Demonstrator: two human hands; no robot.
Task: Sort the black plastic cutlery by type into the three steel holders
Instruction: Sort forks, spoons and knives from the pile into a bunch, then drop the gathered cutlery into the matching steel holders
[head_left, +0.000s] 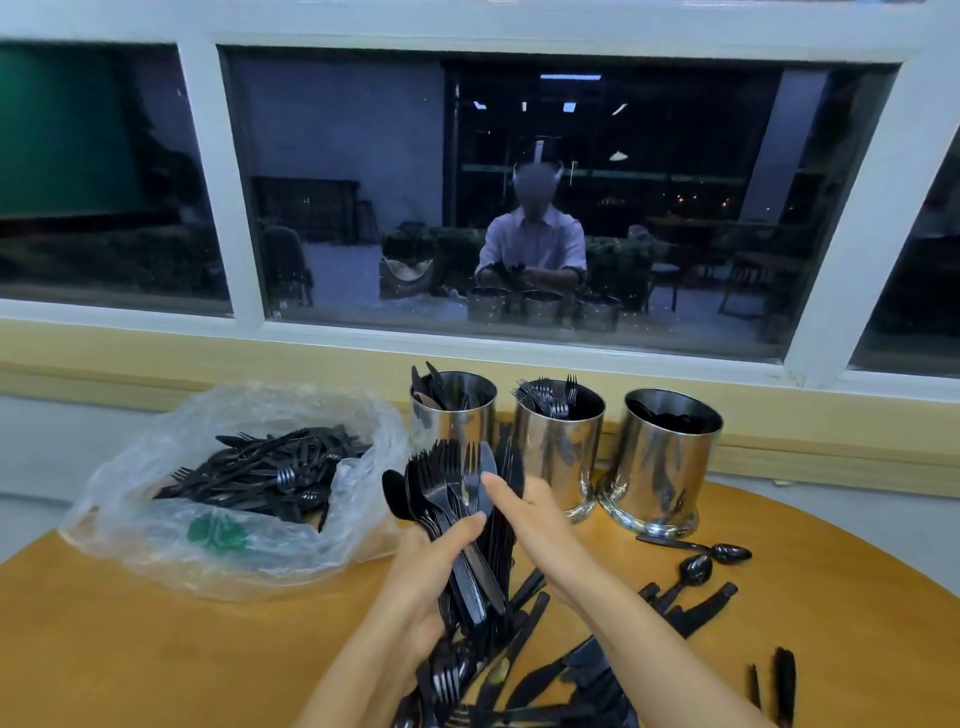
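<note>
Head view: black plastic cutlery lies in several places on the round wooden table (156, 649). The left hand (431, 566) has its grip clamped round a thick bundle (441, 483) of forks, knives and at least one spoon. The bundle is held upright, tines and blades pointing up, in front of the holders. The right hand (530, 514) meets the bundle from the right. One extended finger rests against the front of a knife blade. Its other fingers are hidden behind the black pieces, so I cannot tell whether that grip is closed on anything.

Below both wrists a loose pile (545, 670) of knives and forks spreads toward the table's near edge. Two spoons (696, 569) lie apart from it, near the base of the right holder (670, 462), whose dark contents are too dim to name. The middle holder (558, 447) holds forks, tines up, and the left holder (454, 415) holds knives. All three stand in a row at the table's far side, below a window. To the left, an open clear plastic bag (234, 551) holds more mixed cutlery and something green.
</note>
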